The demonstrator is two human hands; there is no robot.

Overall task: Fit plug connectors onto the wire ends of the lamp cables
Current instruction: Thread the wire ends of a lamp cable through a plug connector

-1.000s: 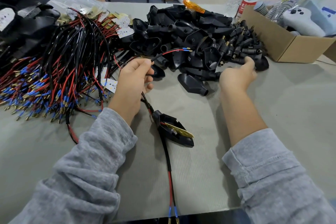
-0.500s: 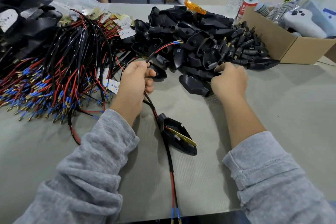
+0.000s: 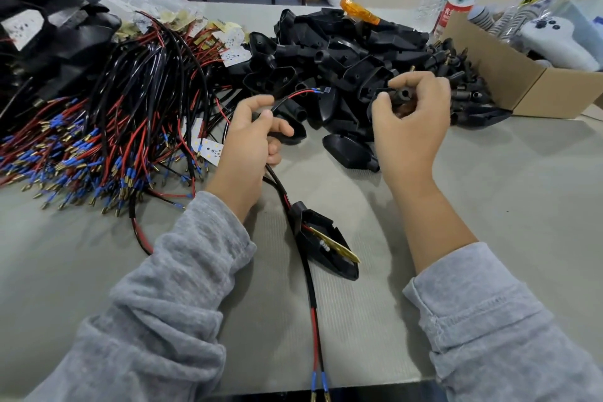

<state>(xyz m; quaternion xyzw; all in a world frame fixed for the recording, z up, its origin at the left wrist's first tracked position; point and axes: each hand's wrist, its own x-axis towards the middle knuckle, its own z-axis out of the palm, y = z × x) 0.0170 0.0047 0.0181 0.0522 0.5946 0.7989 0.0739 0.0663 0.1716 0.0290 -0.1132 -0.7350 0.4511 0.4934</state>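
Hands in grey sleeves work over a grey table (image 3: 489,206). Left hand (image 3: 249,140) has a closed grip, fingers curled around a black lamp cable (image 3: 280,104); its red and black wire ends point toward the right hand. Right hand (image 3: 411,121), raised just in front of a pile of black housings (image 3: 342,52), pinches a small black plug connector (image 3: 402,95) between thumb and fingertips. One open lamp housing (image 3: 323,245) lies on the table between the forearms. Bundled red and black cables (image 3: 98,127) lie at left, and a cardboard box (image 3: 509,81) stands at right.
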